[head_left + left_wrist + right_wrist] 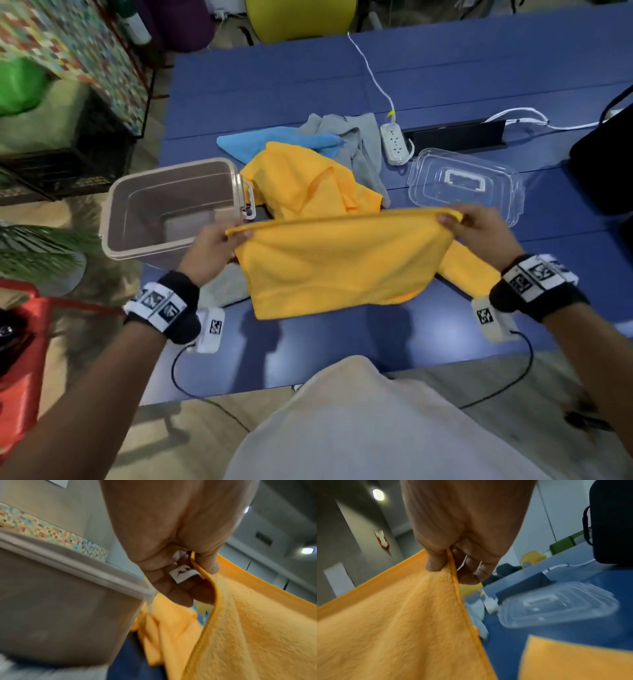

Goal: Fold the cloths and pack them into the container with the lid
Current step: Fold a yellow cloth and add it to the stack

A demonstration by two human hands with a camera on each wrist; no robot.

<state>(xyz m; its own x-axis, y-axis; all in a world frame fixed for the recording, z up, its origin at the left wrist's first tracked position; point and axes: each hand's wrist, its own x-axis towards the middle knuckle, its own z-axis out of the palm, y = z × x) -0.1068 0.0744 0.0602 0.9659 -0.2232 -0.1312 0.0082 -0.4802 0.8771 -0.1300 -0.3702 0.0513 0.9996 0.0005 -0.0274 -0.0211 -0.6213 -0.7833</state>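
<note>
Left hand (214,247): pinching yellow cloth (339,267) corner, centre frame.
Right hand (478,229): pinching opposite corner, stretching edge taut, likely for folding.
Container (171,209): sitting open, centre left, awaiting cloths.
Lid (466,183): lying aside, right.

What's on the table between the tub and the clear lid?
Head view: a crumpled yellow cloth lies between the tub and the clear lid, with a grey cloth draped along its far side.
</note>
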